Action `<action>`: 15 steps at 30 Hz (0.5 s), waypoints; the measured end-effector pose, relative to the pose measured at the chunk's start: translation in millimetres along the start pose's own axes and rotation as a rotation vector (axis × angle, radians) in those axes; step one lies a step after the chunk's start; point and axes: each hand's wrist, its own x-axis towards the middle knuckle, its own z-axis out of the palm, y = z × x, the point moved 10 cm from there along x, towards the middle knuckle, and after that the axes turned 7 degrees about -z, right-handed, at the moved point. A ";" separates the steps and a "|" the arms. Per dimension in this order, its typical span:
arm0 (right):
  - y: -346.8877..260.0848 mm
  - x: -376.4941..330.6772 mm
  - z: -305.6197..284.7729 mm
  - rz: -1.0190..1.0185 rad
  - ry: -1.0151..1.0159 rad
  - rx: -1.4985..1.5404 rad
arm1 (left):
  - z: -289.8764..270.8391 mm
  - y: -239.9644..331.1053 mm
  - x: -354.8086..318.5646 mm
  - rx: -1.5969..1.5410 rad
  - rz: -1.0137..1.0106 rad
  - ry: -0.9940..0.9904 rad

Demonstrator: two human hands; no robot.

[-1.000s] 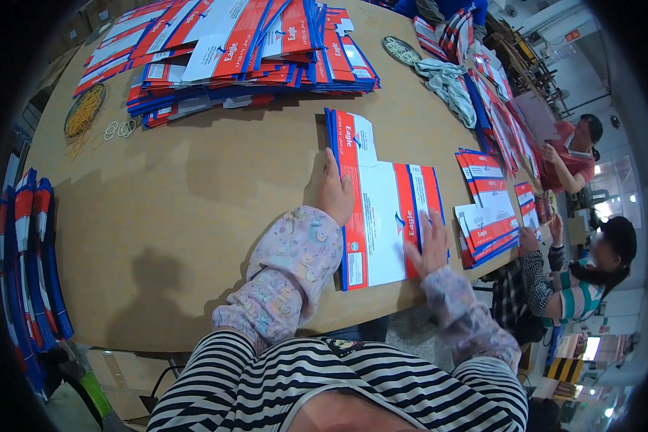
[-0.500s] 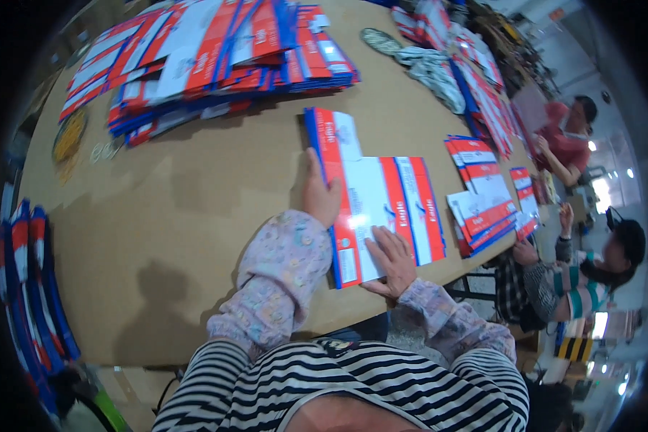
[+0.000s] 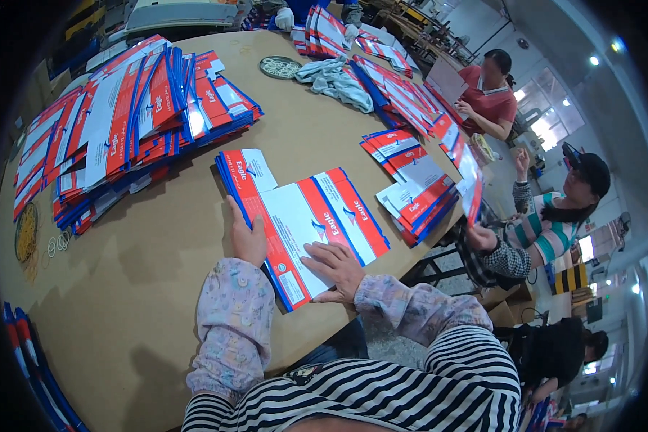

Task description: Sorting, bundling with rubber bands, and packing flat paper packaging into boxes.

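A small stack of flat folded cartons [image 3: 288,219], red, white and blue, lies on the tan table in front of me. Its layers show along the left edge. My left hand [image 3: 248,237] grips that edge, thumb toward the top and fingers along the side. On the near part of the top carton rests my right hand [image 3: 336,270], palm down with its fingers stretched out. Both forearms wear patterned sleeve covers.
A large pile of flat cartons [image 3: 115,137] is at the far left, with rubber bands [image 3: 27,234] near it. Smaller stacks [image 3: 417,180] lie to the right. A cloth [image 3: 335,83] sits beyond, beside a round dish [image 3: 279,68]. Co-workers sit at the right.
My view has swung, so the table and the cartons sit further left in the picture. Both hands remain on the carton stack. A co-worker on the right now holds a carton tilted up.
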 end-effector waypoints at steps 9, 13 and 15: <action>-2.7 3.9 -1.4 0.006 0.011 0.046 | -0.3 -5.7 3.3 -0.019 0.001 -0.027; -4.1 4.8 -5.0 0.008 0.043 0.042 | -4.1 2.6 -1.3 0.003 0.016 -0.004; -5.2 5.6 -3.5 0.002 0.044 0.036 | -8.7 4.4 -1.2 0.083 0.049 0.034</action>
